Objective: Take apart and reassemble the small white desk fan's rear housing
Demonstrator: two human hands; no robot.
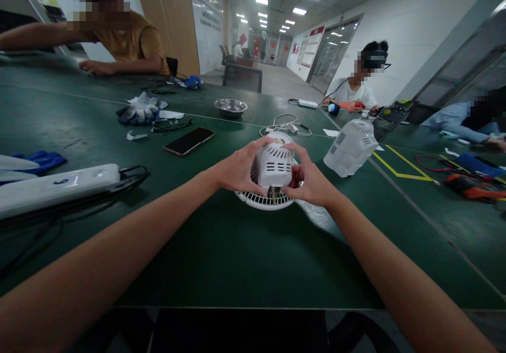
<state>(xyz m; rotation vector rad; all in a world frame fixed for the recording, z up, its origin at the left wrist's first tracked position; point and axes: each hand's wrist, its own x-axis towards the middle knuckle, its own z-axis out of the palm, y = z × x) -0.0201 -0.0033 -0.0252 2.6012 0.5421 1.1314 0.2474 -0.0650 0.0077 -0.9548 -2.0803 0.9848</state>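
A small white electric fan head lies face down on the green table, its slotted motor housing [275, 164] on top and its round grille [253, 201] beneath. My left hand [242, 166] is curved around the left side of the housing, thumb near its lower edge. From the right, my right hand [312, 178] grips the same housing, with fingertips at its top and lower edges. A brownish piece shows below the housing, partly hidden. Behind the fan lies a coiled white cable [290, 127]; to the right sits a translucent white plastic housing [350, 150].
A black phone [190, 141], a metal bowl [231, 108] and gloves [140, 109] lie beyond my left hand. At far left is a long white device [79, 185] with black cable. Yellow tape [413, 176] and an orange tool [472, 186] are at right. Several people sit around the table.
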